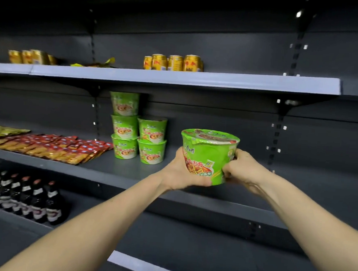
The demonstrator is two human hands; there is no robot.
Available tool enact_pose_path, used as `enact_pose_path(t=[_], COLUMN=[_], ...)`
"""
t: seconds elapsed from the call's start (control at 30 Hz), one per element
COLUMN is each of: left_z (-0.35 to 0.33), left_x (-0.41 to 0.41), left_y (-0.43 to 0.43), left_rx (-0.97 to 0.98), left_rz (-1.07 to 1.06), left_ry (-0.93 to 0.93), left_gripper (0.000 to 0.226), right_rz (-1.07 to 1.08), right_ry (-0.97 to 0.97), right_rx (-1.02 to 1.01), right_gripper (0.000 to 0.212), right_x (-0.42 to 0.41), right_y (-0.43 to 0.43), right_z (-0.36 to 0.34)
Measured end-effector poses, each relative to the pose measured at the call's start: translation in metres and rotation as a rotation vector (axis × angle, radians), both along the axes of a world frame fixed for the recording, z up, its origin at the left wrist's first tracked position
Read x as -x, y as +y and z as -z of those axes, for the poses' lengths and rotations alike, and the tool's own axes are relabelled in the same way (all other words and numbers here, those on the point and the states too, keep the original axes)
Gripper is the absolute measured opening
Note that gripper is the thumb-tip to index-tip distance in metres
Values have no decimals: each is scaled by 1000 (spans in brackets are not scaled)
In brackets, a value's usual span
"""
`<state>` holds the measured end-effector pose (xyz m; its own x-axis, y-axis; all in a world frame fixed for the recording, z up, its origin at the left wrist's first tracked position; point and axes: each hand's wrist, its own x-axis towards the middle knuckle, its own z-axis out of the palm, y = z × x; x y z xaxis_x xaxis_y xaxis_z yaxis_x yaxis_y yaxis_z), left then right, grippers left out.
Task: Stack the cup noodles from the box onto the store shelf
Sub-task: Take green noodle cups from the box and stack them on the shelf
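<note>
I clamp both hands, left hand (pixel 177 173) and right hand (pixel 242 170), round the cup (pixel 209 156), upright, right of the stacked cups (pixel 138 130), probably to set it beside them.

Holding green noodle cup (pixel 208 156) upright w/ both hands: left hand (pixel 180 173) cupping its left side & base, right hand (pixel 241 168) pinching its right side. Showing sealed foil lid on top, red noodle pic & print on front wall. Hanging over front part of grey mid shelf (pixel 119 167), right of stacked cups (pixel 125 128), apart from them. Standing upright toward shelf's back as 5 matching green cups in 2 touching columns: 3 high on left, nearly reaching board above (pixel 177 77), 2 high on right.
</note>
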<state>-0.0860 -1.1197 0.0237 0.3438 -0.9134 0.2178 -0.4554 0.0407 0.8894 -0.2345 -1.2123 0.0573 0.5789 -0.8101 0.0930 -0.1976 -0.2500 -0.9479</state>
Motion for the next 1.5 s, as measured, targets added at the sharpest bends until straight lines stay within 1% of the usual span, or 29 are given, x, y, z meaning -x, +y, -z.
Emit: enact_pose_path(t=[0.07,0.13,0.3,0.47,0.57,0.6,0.67,0.73,0.87,0.97,1.07,1.13,1.23,1.3,1.33,1.4,1.47,1.5], left_z=[-2,-4,-15,-19,-21,-22,-25,-31,-43,-55,-68,-75,-86,-90,-91,-94,-93,-91], left_x=[-23,-45,-90,-128,-146,-152,-163,-174,-201,-222,-244,-257,-272,-283,-289,-299,-308,-318], left_y=[-4,-9,-25,-45,-54,-56,-60,-62,-71,-78,-87,-91,-94,-98,-100,-107,-116,-123], left_rx=[-32,-55,-82,-57,-29,-16,6,11,-9,-42,-74,-101,-162,-191,-206,-258,-299,-285], left_rz=[-36,-73,-134,-201,-236,-247,-270,-291,-313,-333,-354,-347,-357,-374,-376,-365,-305,-316], left_ry=[-48,-87,-131,-144,-132,-132,-130,-130,-130,-173,-218,-254,-318,-331,-322,-311,-339,-350], left_gripper=[100,102,95,85,84,84,88,92,97,98,97,93,106,98,98,108,132,141], right_rz=[-24,-47,-106,-254,-324,-334,-356,-351,-368,-342,-379,-406,-350,-289,-285,-331,-340,-328], right_ry=[-7,-10,-26,-14,-46,-61,-86,-90,-63,-18,-7,0,-2,-8,-10,-9,-9,-11], right_rx=[11,30,25,1,2,4,11,22,49,83,77,81,118,133,131,118,115,119], right_gripper=[40,39,42,39,50,51,47,46,24,19,14,14,20,27,26,24,25,26], right_x=[-24,-48,-100,-138,-156,-161,-173,-185,-205,-222,-239,-251,-274,-289,-297,-306,-318,-323], right_y=[-10,-21,-44,-61,-71,-73,-77,-81,-87,-91,-95,-98,-105,-112,-114,-118,-122,-124], right_z=[-2,-5,-9,-22,-28,-29,-32,-35,-50,-62,-73,-78,-84,-87,-88,-88,-87,-86])
